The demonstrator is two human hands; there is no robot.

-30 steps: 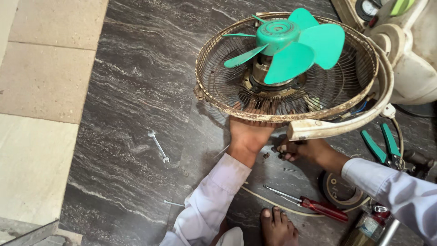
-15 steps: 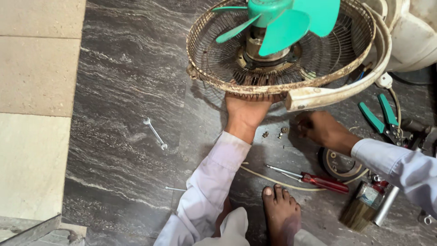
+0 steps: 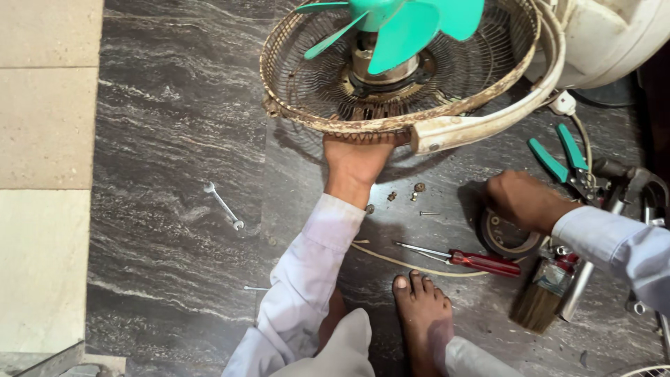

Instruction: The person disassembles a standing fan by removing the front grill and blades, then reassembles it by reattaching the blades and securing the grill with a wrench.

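Note:
A rusty wire fan guard [image 3: 335, 122] with green blades [image 3: 405, 31] lies tilted on the dark marble floor. A cream outer ring [image 3: 474, 126] hangs off its near side. My left hand [image 3: 356, 160] reaches under the guard's near rim, fingers hidden beneath the wire, and props it up. My right hand [image 3: 520, 199] is curled over a roll of tape [image 3: 506, 241] to the right; I cannot tell whether it grips the roll. A few loose screws [image 3: 419, 188] lie between my hands.
A red-handled screwdriver [image 3: 481, 262] and a thin white cable [image 3: 405, 264] lie by my bare foot [image 3: 422, 314]. Green pliers [image 3: 562, 157] and a paintbrush [image 3: 541, 297] sit at the right. A small spanner [image 3: 223, 206] lies left. Tan tiles [image 3: 42, 139] border the left.
My right hand has moved from under the fan's rim to the right, onto the tape roll. My left hand stays under the guard. The view has shifted, so the fan sits higher.

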